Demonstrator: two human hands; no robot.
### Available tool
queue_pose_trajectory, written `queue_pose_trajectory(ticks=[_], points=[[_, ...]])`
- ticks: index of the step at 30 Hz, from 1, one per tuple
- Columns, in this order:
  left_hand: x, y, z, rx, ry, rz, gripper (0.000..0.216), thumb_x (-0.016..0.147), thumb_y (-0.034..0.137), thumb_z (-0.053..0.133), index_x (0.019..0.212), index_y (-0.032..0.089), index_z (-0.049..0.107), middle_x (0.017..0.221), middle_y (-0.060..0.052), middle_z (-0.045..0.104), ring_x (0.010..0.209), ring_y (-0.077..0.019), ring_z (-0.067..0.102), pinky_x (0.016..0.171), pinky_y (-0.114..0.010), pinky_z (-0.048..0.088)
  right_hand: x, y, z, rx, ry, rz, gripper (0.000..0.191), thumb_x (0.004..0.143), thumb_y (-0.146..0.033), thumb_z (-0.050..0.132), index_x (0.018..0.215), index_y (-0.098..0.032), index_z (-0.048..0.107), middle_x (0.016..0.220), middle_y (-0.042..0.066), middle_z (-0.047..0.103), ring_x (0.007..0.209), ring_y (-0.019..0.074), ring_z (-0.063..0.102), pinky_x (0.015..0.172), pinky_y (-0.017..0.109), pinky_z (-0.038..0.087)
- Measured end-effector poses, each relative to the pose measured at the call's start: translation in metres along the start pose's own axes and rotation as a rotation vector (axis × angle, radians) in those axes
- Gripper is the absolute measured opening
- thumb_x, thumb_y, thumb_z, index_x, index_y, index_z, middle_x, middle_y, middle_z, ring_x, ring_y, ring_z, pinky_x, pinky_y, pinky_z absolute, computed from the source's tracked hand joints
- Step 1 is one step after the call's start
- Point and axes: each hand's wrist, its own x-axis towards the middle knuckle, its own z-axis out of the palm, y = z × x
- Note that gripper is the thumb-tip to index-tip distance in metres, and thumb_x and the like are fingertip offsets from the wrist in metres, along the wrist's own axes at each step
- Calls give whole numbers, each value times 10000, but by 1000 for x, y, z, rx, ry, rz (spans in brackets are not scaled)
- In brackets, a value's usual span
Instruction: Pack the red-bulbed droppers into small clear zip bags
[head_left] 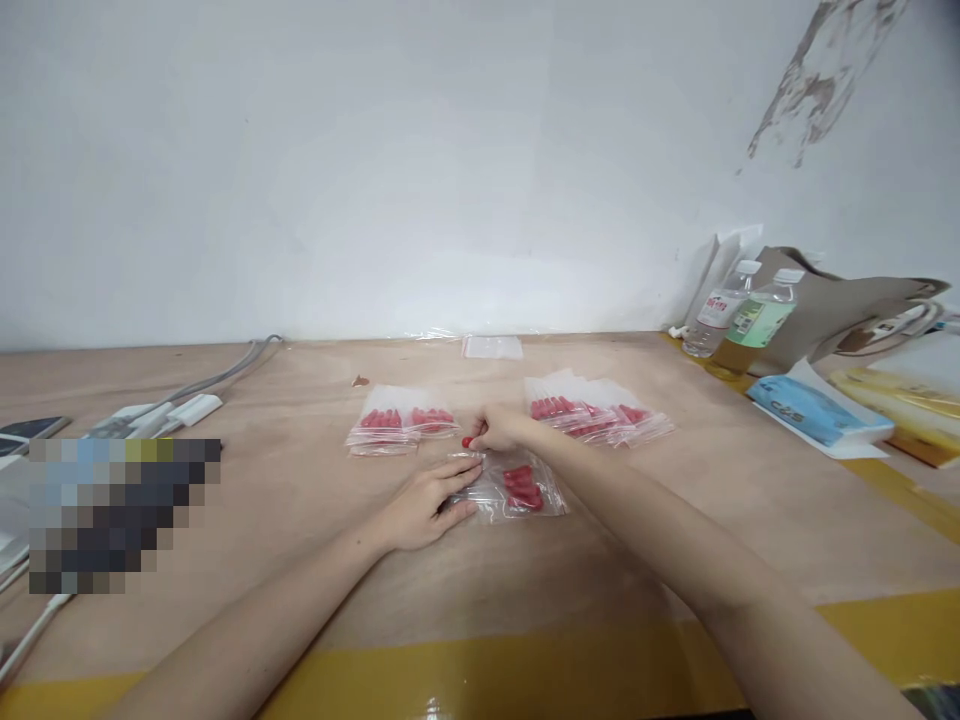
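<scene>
A clear zip bag [491,497] with several red, elongated pieces [523,488] inside lies flat in the middle of the table. Against its left edge rests my left hand [424,505], fingers stretched out and thumb apart, fingertips touching the plastic. My right hand [491,430] is just beyond the bag's far edge, its fingers pinched on a small red piece [467,442] whose exact kind is too small to make out. Filled zip bags of similar red pieces [386,420] lie behind to the left, and more filled bags [592,410] fan out behind to the right.
Flat clear plastic [493,347] lies by the wall. On the right stand two bottles [757,320], a grey bag [814,300] and a blue tissue pack [817,412]. Cables [217,378], a white plug [196,408] and a blurred-out patch are on the left. Yellow tape [450,670] lines the front edge.
</scene>
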Motion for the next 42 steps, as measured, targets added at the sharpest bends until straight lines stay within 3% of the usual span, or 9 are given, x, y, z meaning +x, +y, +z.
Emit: queue_pose_trajectory(ticks=[3, 7, 11, 16, 23, 28, 31, 35, 42], points=[[0, 0, 0, 13, -5, -8, 460, 898, 370, 407, 1333, 230, 356, 1377, -54, 358, 1248, -209, 355, 1025, -377, 323, 1, -1, -7, 42, 74, -59, 16, 692, -160, 594, 679, -162, 604, 698, 27, 644, 659, 135, 574, 610, 228, 424], [-1, -1, 1, 4, 5, -10, 467, 894, 372, 417, 1336, 239, 347, 1380, -48, 352, 1249, -214, 352, 1023, -386, 326, -25, 25, -37, 409, 570, -218, 179, 765, -219, 510, 937, -187, 543, 847, 31, 614, 757, 121, 573, 683, 243, 440], [-1, -2, 1, -22, 22, -2, 461, 887, 374, 434, 1322, 239, 371, 1370, -48, 368, 1239, -218, 368, 1016, -392, 335, -62, 69, -50, 693, 920, -20, 365, 721, -357, 550, 1046, -223, 451, 716, -31, 537, 543, 93, 520, 491, 214, 415], [0, -1, 0, -10, 18, -9, 450, 888, 374, 430, 1312, 232, 389, 1361, -48, 383, 1239, -210, 369, 1013, -384, 340, -83, 95, -31, 976, 906, 202, 355, 628, -382, 613, 882, -215, 428, 589, -68, 497, 433, 81, 468, 407, 212, 407], [-1, -1, 0, -3, 22, -10, 465, 888, 376, 432, 1328, 244, 358, 1365, -46, 376, 1231, -214, 382, 1002, -388, 350, -78, 82, -3, 1141, 893, 195, 339, 630, -360, 644, 835, -240, 403, 627, -71, 522, 473, 88, 535, 443, 231, 475], [-1, 0, 0, 11, 22, -37, 544, 886, 383, 430, 1377, 246, 242, 1386, -52, 341, 1242, -218, 363, 1004, -383, 346, -90, 71, 9, 1304, 725, 220, 306, 644, -291, 659, 792, -236, 397, 671, -47, 575, 602, 119, 617, 593, 284, 540], [-1, 1, -1, 9, 16, -50, 562, 883, 386, 434, 1383, 240, 222, 1385, -60, 344, 1234, -222, 374, 995, -375, 355, -99, 65, 10, 1241, 531, 214, 308, 621, -291, 688, 761, -214, 424, 640, -40, 592, 577, 115, 612, 536, 249, 515], [-1, 0, 0, 5, 17, -48, 554, 885, 389, 429, 1379, 234, 232, 1377, -69, 355, 1226, -221, 384, 994, -378, 353, -104, 63, 4, 997, 231, 169, 320, 601, -335, 705, 741, -185, 459, 474, -81, 516, 385, 57, 470, 324, 133, 292], [0, -2, 2, -10, 35, -25, 556, 886, 373, 432, 1382, 239, 220, 1381, -62, 350, 1226, -219, 383, 998, -367, 347, -94, 58, 5, 876, 169, 36, 264, 574, -343, 710, 710, -170, 563, 487, -77, 532, 366, 31, 395, 340, 142, 278]])
